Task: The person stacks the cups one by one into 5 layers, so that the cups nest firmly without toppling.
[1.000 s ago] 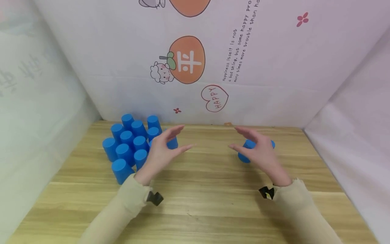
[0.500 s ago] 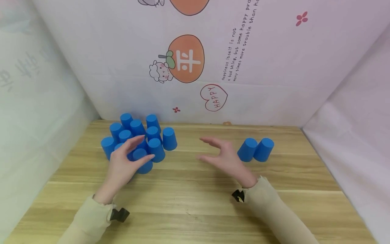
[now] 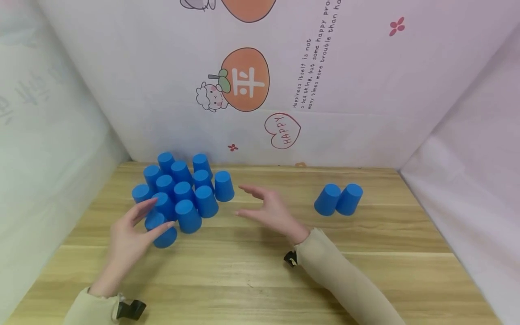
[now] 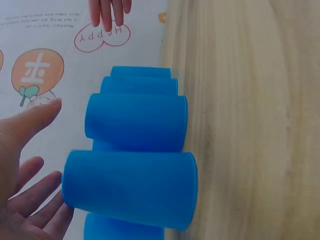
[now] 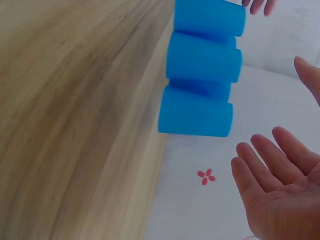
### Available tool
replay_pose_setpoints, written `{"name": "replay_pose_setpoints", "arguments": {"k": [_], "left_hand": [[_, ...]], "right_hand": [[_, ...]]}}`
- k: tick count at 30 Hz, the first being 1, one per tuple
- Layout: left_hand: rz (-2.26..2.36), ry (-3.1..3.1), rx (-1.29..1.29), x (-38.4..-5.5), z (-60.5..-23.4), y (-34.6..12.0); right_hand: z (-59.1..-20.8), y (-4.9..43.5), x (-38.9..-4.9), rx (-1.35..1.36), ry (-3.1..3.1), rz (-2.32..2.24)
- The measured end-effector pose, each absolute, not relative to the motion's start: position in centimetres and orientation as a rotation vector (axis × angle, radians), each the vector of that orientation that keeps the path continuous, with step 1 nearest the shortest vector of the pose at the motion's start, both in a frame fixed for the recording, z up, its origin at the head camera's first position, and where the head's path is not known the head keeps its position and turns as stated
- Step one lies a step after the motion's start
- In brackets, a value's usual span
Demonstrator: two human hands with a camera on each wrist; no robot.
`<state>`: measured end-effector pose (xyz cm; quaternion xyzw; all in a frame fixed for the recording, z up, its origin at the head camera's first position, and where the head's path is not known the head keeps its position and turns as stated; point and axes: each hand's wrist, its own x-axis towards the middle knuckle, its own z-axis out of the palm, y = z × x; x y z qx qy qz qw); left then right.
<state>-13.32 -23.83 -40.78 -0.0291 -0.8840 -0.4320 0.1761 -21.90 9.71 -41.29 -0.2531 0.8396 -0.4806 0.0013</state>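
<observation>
A cluster of upside-down blue cups [image 3: 183,192] stands on the left of the wooden table. At its near corner, my left hand [image 3: 126,239] hovers with thumb and fingers spread about the top of the closest cup [image 3: 165,239]. The left wrist view has this cup [image 4: 130,187] in front of the parted thumb and fingers, with fingertips right at its base end. My right hand [image 3: 274,212] is in the air, holding nothing, thumb and fingers apart. Its fingertips point left towards the cluster's rightmost cup [image 3: 224,187]. A gap separates that hand from the cups in the right wrist view.
Two more upside-down blue cups [image 3: 338,199] stand side by side on the right of the wooden table [image 3: 260,280]. A white printed cloth [image 3: 345,135] rises behind the table, and white cloth walls [image 3: 61,135] flank it.
Both hands have swung left: the left from over the cluster's right side to its near-left cup, the right away from the two right-hand cups to beside the cluster. The cups have not moved.
</observation>
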Motion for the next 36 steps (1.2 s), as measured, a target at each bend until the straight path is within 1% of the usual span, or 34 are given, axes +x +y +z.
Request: {"name": "replay_pose_setpoints", "arguments": {"k": [7,16,25,36], "left_hand": [[-1.24,-2.566,-0.023,-13.2,-41.8,-24.5],[-1.376,-2.6,0.172,-13.4,-42.9,-25.9],[-1.341,-2.618,0.179,-13.3,-43.0,-26.0],[-1.324,-2.635,0.145,-13.5,-42.8,-26.1]], "right_hand": [[-41.5,7.6,-24.0,-0.699,2.626,-1.52],[-41.3,5.5,-26.6,-0.668,2.649,-1.45],[-42.1,3.7,-28.4,-0.662,2.632,-1.449],[-43.0,3.3,-29.1,-0.651,2.661,-1.461]]}}
